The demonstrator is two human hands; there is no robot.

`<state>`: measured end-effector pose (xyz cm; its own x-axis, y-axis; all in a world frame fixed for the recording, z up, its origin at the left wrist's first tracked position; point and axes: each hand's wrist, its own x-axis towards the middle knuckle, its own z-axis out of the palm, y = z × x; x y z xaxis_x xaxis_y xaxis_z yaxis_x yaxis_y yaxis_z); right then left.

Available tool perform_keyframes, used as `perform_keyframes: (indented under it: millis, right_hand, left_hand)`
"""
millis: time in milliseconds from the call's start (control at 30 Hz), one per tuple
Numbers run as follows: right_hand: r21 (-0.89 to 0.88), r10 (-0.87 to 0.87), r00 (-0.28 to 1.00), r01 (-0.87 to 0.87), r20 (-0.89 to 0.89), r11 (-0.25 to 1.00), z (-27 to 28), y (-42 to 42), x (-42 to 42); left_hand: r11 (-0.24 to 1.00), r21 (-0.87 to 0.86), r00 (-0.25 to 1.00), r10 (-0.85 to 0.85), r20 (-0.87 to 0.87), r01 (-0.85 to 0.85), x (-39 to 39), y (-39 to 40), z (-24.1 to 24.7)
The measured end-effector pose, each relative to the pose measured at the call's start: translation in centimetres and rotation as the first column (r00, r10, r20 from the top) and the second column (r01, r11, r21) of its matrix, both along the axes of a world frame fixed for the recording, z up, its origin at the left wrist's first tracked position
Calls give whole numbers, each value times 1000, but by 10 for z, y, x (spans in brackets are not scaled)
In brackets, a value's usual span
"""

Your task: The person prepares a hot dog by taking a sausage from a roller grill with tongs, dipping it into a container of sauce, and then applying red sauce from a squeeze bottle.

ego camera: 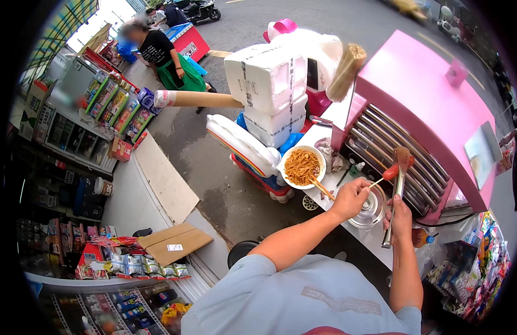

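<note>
My left hand (pixel 349 198) pinches a thin wooden skewer (pixel 376 183) with a red sausage (pixel 397 169) on its end. In my right hand (pixel 399 220) are metal tongs (pixel 397 197) with broad brownish tips, held at the sausage, in front of the metal rollers (pixel 382 138) of a pink roller grill (pixel 426 83). Beneath my hands lies a round clear lid or container (pixel 369 207) on the white table. To the left of my left hand stands a white bowl (pixel 322 161) of noodles (pixel 301 167), with wooden chopsticks (pixel 319 185) resting in it.
Bundled skewers (pixel 346 73) stand beside the grill. A crumpled cloth (pixel 331 157) and a small green-topped bottle (pixel 357 168) lie past the bowl. White foam boxes (pixel 267 79) are stacked beyond the table (pixel 367 243). An orange drink bottle (pixel 421 238) is at right. A person (pixel 168 58) stands far left.
</note>
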<state>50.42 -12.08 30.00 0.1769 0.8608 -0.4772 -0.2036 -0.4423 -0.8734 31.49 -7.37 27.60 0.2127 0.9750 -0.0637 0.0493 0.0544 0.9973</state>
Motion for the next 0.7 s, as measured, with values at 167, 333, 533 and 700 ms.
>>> perform_keyframes:
  millis: [167, 333, 533, 700]
  right_hand:
    - [5, 35, 999, -35, 20, 999, 0, 4, -6]
    - [6, 29, 999, -30, 20, 1000, 0, 6, -6]
    - [-1, 58, 998, -58, -16, 998, -1, 6, -8]
    - [-8, 62, 998, -62, 5, 998, 5, -3, -8]
  left_hand:
    - [999, 34, 999, 36, 33, -37, 1, 2, -33]
    - [999, 25, 999, 28, 30, -29, 0, 3, -19]
    - [998, 30, 998, 45, 48, -47, -7, 1, -22]
    - [1000, 3, 989, -3, 151, 3, -3, 0, -44]
